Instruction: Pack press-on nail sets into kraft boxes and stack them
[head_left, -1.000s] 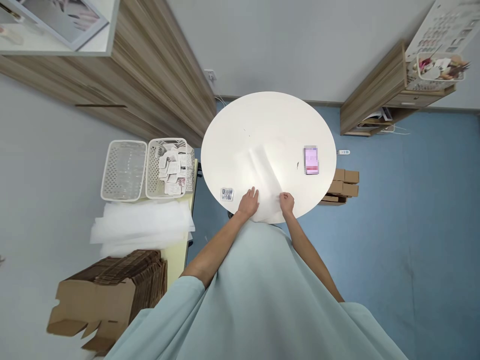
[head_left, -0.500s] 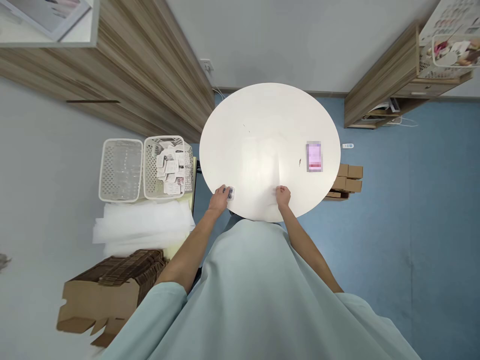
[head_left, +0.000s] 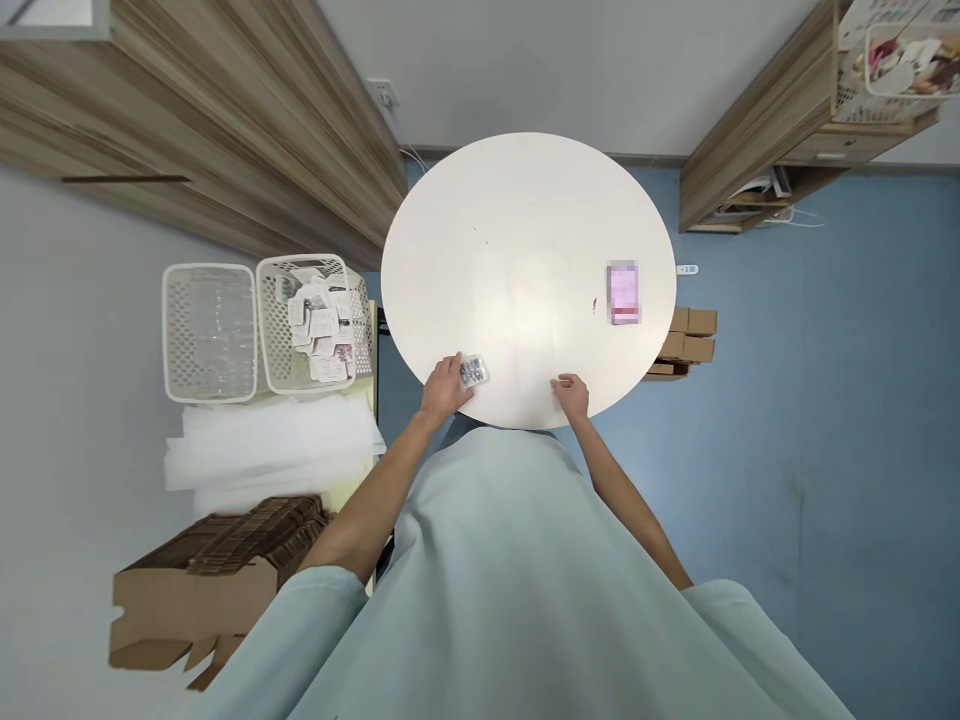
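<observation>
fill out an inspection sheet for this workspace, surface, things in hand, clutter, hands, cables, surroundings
Surface: white oval table, pale glare toward the near side.
Things in hand: small clear case with dark pieces inside.
Clutter: pixelated pink rectangle toward the right edge; a dark mark beside it.
Left hand: thumb and fingers around the case's left end.
Right hand: fingers curled near the table's front edge; whether it holds anything is unclear.
Cables: white cord below the wall socket.
Surroundings: white sheets and flattened cardboard at left; brown boxes beyond the table's right edge.
</observation>
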